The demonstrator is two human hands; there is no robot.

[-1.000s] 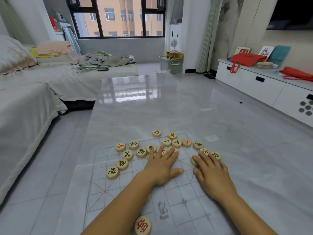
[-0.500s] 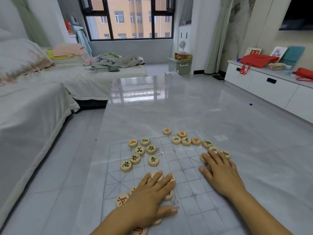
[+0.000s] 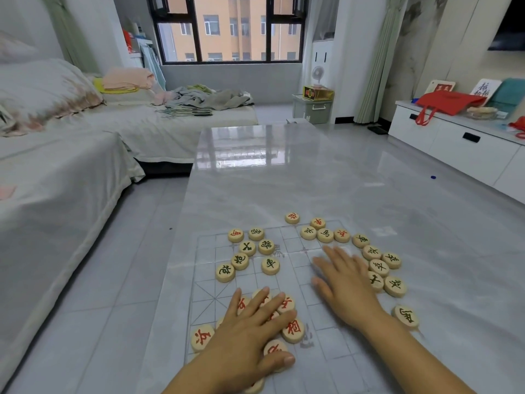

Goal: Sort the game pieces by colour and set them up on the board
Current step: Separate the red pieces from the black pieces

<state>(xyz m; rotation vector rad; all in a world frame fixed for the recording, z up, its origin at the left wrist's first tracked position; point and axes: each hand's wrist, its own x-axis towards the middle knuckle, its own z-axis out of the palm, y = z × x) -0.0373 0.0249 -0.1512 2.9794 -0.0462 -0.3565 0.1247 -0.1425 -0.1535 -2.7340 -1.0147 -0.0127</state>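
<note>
My left hand [image 3: 250,331] lies flat with straight fingers, pressing on a cluster of red-marked pieces [image 3: 292,331] at the near side of the board [image 3: 338,348]. Just beyond, my right hand [image 3: 346,288] rests flat and spread on the grid, gripping nothing, with black-marked pieces [image 3: 395,286] beside it. Farther off, mixed pieces [image 3: 266,247] sit in clumps toward the far edge, on the grey table [image 3: 284,180].

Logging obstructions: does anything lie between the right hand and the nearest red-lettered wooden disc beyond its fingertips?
Nothing visible does. Only bare gridded board separates the right hand from the red-lettered wooden disc; black-lettered wooden discs flank it.
</note>
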